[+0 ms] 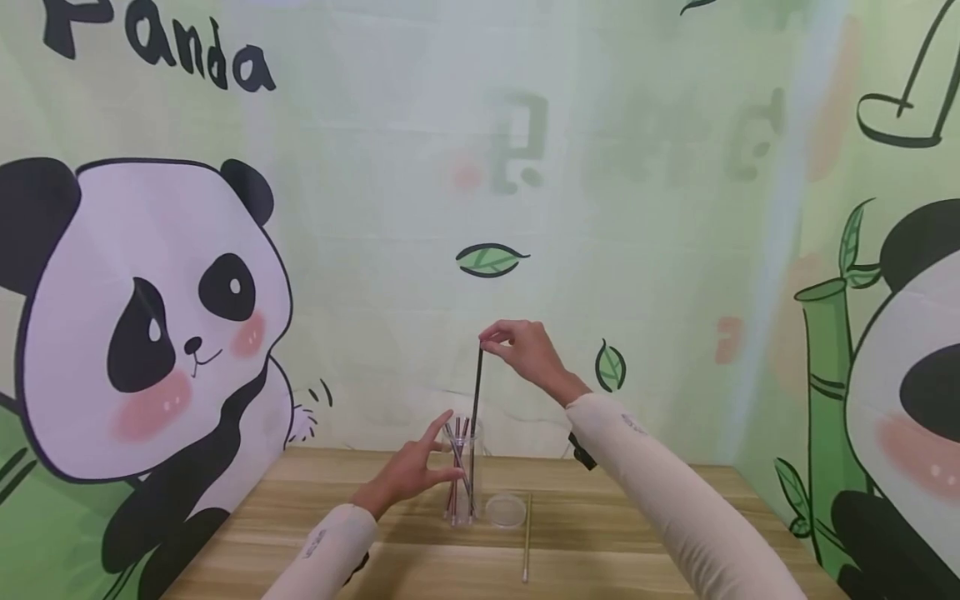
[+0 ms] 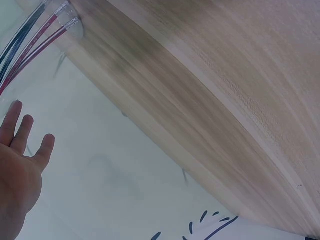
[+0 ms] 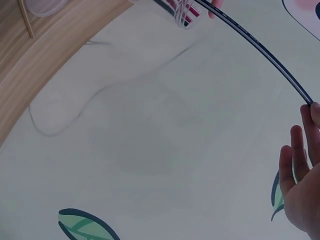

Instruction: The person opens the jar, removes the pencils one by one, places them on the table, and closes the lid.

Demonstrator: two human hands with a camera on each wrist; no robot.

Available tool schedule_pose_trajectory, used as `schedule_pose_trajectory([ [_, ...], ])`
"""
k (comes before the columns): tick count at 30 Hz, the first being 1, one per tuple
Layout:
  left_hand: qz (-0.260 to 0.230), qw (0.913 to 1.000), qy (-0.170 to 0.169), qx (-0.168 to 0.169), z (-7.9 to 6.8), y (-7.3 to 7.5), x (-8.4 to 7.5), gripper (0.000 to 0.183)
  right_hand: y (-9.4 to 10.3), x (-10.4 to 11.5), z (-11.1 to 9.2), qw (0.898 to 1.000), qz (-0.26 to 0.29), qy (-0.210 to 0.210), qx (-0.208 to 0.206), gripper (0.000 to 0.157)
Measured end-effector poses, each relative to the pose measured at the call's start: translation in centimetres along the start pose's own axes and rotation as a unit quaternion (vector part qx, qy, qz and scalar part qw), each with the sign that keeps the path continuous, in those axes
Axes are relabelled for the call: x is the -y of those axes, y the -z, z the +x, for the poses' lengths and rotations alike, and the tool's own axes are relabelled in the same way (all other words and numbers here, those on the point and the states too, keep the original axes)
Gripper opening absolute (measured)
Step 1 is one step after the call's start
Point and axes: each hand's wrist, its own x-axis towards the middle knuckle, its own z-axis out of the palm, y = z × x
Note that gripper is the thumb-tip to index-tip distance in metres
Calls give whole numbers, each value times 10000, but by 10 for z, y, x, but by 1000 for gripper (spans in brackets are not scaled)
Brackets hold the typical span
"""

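Observation:
My right hand (image 1: 528, 350) pinches the top end of a dark pencil (image 1: 477, 383) between thumb and fingertips, above a clear jar (image 1: 461, 508). The pencil (image 3: 260, 47) stands nearly upright, its lower part at the jar's mouth; how far it reaches inside, I cannot tell. Several dark and red pencils (image 2: 37, 37) lean inside the jar. Close against the jar's left side is my left hand (image 1: 408, 473), index finger pointing up by the rim and thumb across the front. In the left wrist view its fingers (image 2: 22, 132) look straight and spread.
A round clear lid (image 1: 506, 511) lies on the wooden table (image 1: 600, 533) right of the jar. Beside it lies a yellowish pencil (image 1: 527, 537). Behind the table hangs a green cloth (image 1: 375, 333) printed with pandas and leaves.

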Motion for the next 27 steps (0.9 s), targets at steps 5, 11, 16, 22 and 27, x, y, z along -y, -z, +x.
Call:
schedule_pose_trajectory([
  [5,41,10000,11,-40,2,1,2,102,7,4,5,9999,18,83,-132,17],
  [11,47,9999,93,-44,0,2,1,102,13,6,10,9991,45,215,-363,17],
  [16,-35,9999,148,15,-3,1,0,103,21,6,12,9987,-36,208,-464,17],
  [22,-29,10000,59,-21,-1,0,0,101,33,2,11,9990,-81,69,-423,18],
  [27,-20,10000,23,-11,0,0,0,100,39,-3,3,9995,-126,-96,-268,19],
])
